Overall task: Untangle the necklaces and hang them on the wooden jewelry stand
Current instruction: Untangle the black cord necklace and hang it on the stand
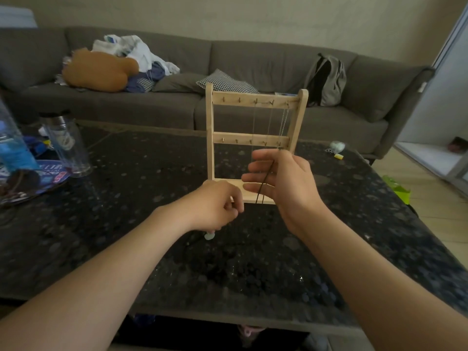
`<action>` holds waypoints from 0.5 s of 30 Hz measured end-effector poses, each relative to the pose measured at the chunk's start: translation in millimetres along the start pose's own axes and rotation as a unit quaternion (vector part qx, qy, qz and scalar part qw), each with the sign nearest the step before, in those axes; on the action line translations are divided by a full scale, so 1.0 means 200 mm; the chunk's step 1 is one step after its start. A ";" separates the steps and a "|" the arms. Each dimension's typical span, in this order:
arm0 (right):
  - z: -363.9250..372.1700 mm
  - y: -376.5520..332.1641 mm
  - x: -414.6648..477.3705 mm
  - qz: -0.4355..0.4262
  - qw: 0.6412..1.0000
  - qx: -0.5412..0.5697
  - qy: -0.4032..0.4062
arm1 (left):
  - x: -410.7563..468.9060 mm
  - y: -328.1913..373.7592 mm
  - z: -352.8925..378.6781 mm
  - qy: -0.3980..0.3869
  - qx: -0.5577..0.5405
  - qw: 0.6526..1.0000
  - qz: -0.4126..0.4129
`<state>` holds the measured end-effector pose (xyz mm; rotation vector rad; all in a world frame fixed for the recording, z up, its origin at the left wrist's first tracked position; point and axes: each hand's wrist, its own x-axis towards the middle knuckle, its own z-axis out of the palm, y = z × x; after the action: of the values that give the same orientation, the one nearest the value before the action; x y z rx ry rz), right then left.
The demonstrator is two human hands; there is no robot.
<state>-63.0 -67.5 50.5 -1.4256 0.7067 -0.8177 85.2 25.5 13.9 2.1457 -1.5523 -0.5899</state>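
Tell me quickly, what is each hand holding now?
Left hand: fingers curled, seems to pinch the dark cord above the pale pendant.
Right hand: thumb pinches the dark cord, other fingers straight.

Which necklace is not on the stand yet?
The dark cord necklace, held up by the right hand in front of the wooden stand. The thin pale chains hang from its top rail.
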 end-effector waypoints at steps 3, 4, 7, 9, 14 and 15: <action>0.01 0.00 0.00 0.002 1.000 -0.010 0.000 | 0.01 -0.02 0.02 -0.061 0.059 0.996 0.021; 0.01 0.00 0.00 0.011 1.000 0.006 0.001 | 0.01 -0.02 0.02 -0.077 0.056 0.995 0.021; 0.02 -0.01 -0.01 0.039 0.996 0.081 0.004 | 0.00 -0.01 0.03 -0.114 0.022 0.993 0.015; 0.03 -0.02 -0.01 0.047 0.990 0.134 0.005 | 0.00 0.00 0.03 -0.115 0.016 0.993 0.031; 0.02 -0.03 0.00 0.028 0.978 0.203 0.031 | 0.01 0.02 0.00 -0.038 0.007 0.998 0.047; 0.01 -0.03 0.00 0.019 0.979 0.195 0.047 | 0.02 0.02 -0.01 -0.011 0.003 0.999 0.033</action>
<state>-60.8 -65.7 56.1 -1.0235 0.6028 -0.9416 84.7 21.7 16.7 2.0911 -1.6318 -0.5882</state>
